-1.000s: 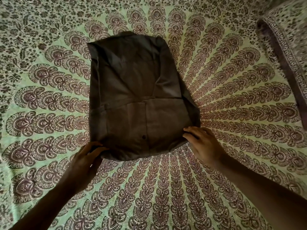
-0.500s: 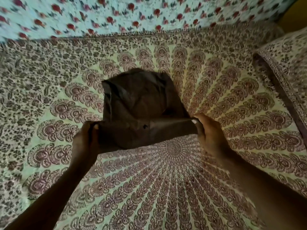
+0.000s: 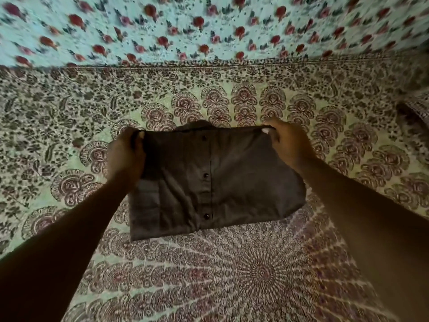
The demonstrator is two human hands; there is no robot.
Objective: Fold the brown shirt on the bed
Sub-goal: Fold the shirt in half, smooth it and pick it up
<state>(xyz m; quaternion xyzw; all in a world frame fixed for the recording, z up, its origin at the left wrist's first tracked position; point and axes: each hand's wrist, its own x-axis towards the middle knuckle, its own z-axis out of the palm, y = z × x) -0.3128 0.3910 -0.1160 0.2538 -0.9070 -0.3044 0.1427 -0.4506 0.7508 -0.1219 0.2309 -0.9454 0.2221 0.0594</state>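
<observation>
While the left hand and right hand each pinch a far corner of the brown shirt on the bed, they should lower the edge level, then smooth the fold flat.

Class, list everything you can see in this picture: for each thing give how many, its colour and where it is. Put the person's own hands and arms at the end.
brown shirt: one, dark brown, middle of the bed, folded over with its button strip facing up, far edge held at both corners.
shirt buttons: at least three clearly seen, dark, in a line down the shirt's middle.
bedsheet: one, pale green with dark maroon mandala print, covering the bed under the shirt.
floral cloth: one, light blue with red flowers, across the top beyond the bed; blurred.
pillow: one, partly seen, same print as the sheet, far right edge.
left hand: one, gripping the shirt's far left corner.
right hand: one, gripping the shirt's far right corner.
forearms: two, bare, reaching in from the lower corners.
</observation>
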